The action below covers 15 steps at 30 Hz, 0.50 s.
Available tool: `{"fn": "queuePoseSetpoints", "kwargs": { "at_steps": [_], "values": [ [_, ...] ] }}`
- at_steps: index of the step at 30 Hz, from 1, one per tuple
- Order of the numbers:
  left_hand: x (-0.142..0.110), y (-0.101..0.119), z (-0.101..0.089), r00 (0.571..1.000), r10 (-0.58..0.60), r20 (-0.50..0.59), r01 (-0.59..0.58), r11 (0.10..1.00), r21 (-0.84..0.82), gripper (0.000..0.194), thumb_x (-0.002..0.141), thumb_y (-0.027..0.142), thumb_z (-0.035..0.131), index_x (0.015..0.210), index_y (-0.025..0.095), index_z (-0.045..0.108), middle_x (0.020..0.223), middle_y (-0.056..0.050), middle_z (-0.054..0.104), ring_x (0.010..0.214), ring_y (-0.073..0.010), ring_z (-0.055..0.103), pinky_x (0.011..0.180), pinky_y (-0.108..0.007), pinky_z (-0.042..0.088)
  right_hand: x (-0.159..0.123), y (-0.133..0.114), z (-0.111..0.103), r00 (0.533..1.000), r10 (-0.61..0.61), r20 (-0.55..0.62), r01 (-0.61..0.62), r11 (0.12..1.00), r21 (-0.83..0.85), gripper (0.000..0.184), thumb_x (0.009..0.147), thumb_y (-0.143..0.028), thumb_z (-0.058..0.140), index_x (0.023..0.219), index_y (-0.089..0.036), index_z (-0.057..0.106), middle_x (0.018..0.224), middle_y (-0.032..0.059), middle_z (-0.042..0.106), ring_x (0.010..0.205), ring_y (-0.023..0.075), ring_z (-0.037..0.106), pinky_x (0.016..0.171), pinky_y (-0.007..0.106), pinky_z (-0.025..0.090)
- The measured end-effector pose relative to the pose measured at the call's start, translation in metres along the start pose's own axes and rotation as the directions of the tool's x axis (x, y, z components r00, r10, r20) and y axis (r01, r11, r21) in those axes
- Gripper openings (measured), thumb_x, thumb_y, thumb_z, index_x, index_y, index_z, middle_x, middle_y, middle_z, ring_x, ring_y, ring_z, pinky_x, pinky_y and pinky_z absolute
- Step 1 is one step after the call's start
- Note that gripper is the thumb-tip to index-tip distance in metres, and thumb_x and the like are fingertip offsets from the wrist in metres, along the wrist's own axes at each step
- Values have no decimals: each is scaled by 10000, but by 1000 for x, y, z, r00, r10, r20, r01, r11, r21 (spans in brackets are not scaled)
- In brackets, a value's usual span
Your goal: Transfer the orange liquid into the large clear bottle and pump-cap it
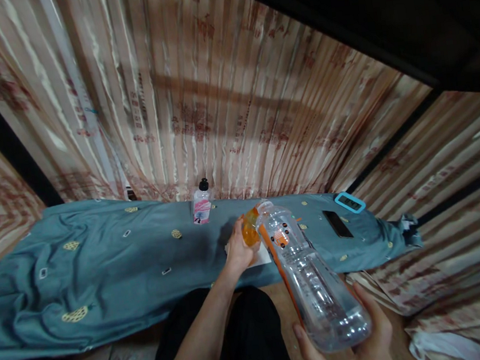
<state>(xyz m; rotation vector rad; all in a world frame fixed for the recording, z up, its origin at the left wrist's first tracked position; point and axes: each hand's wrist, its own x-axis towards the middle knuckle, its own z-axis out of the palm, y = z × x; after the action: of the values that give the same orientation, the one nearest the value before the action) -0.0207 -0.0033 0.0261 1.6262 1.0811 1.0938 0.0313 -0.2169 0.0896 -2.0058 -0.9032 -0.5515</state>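
My right hand point(358, 343) is wrapped round the base of a large clear plastic bottle point(317, 287) with an orange label. The bottle is tilted, its neck pointing up and to the left. My left hand point(240, 249) grips a small orange see-through container point(250, 228) close against the bottle's mouth. Whether the two touch, I cannot tell. Beneath my left hand, a white sheet point(261, 256) partly shows on the blue-green cloth.
Pineapple-patterned blue-green cloth point(115, 269) covers the long surface ahead. On it stand a pump-top bottle point(202, 204) with a pink label, a dark phone point(337, 224) and a blue-framed digital clock point(350, 202). Pleated curtains point(214, 108) hang behind; a dark frame runs overhead.
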Motion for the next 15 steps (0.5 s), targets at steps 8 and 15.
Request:
{"fn": "queuePoseSetpoints", "kwargs": {
  "at_steps": [8,15],
  "values": [
    [-1,2,-1,996,-68,61,66,997,27,567,664,170,707,1169,269,470,1021,-9,713,959,-216,684,869,-356,528,0,6,0,999,15,43,-16,999,29,1096,611,-804,626,1409,-84,415,1141,213,663,866,373,713,648,439,592],
    [0,3,-2,997,-49,56,48,999,25,545,663,174,695,1151,269,472,982,5,711,933,-213,686,836,-339,534,-1,6,2,999,16,35,-18,999,33,1073,621,-795,623,1409,-98,413,1136,208,664,833,384,712,604,452,578]
  ]
}}
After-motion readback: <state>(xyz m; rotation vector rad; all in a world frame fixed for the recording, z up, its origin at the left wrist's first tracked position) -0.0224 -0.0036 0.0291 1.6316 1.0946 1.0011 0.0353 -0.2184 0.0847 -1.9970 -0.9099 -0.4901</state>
